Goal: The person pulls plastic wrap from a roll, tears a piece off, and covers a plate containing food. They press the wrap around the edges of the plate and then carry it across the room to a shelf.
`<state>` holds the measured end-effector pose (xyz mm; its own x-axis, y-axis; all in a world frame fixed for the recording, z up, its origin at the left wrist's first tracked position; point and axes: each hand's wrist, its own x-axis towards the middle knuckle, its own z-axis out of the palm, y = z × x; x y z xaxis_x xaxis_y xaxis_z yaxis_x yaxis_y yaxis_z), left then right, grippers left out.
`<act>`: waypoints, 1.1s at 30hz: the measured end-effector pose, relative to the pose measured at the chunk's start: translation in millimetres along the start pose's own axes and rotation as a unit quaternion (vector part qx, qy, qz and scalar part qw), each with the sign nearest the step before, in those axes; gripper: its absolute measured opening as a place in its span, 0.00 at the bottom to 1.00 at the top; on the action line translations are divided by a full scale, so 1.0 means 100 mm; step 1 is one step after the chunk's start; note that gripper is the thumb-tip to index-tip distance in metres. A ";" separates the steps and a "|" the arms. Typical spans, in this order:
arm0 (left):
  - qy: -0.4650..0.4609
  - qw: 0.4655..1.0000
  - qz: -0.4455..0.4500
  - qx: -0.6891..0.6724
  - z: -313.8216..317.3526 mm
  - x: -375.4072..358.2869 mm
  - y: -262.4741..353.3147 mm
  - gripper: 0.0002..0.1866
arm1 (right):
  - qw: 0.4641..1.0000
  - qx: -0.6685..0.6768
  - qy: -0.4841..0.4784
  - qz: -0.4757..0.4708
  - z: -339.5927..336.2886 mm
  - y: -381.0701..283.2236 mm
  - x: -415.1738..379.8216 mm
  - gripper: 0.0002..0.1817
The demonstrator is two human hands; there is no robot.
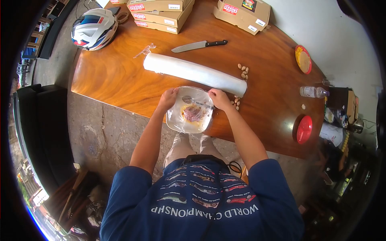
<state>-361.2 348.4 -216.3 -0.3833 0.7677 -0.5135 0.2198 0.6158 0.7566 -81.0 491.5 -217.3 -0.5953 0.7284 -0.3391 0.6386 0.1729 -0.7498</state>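
Observation:
A white square dish (175, 120) sits at the table's near edge, with clear cling film (193, 95) stretched over it. Through the film I see a heap of food (194, 113), pinkish and yellow, and a spoon (205, 105) lying across the dish. My left hand (169, 98) is closed at the dish's far left corner, pinching the film there. At the far right corner my right hand (220, 99) is closed on the film's edge too. Just beyond both hands lies a large white roll of cling film (193, 73).
A knife (199, 45) with a black handle lies behind the roll. Several brown nuts or seeds (243, 71) are by its right end. Cardboard boxes (161, 18), a helmet (94, 29), a plastic bottle (313, 92) and a red plate (304, 129) stand around the table.

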 end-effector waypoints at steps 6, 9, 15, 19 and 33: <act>-0.110 0.951 -0.059 -0.283 -0.05 0.01 -0.08 0.27 | 0.998 0.057 0.032 0.004 0.07 -0.08 0.02 0.19; -0.118 0.942 -0.102 -0.296 -0.13 -0.06 0.06 0.28 | 0.994 0.097 0.040 -0.012 0.06 -0.12 0.02 0.19; -0.166 0.905 -0.105 -0.377 -0.24 -0.19 0.32 0.29 | 0.983 0.179 0.039 -0.013 -0.07 -0.24 -0.07 0.19; -0.156 0.906 -0.080 -0.385 -0.29 -0.31 0.55 0.30 | 0.947 0.312 0.005 0.074 -0.22 -0.35 -0.18 0.19; -0.121 0.949 0.061 -0.286 -0.52 -0.72 1.28 0.29 | 0.858 0.467 0.211 0.031 -0.97 -0.71 -1.19 0.17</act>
<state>-352.1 362.7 -61.8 -0.1531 0.8884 -0.4328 -0.2995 0.3756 0.8770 -8.2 456.3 -68.3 -0.2188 0.9262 -0.3070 -0.1231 -0.3384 -0.9329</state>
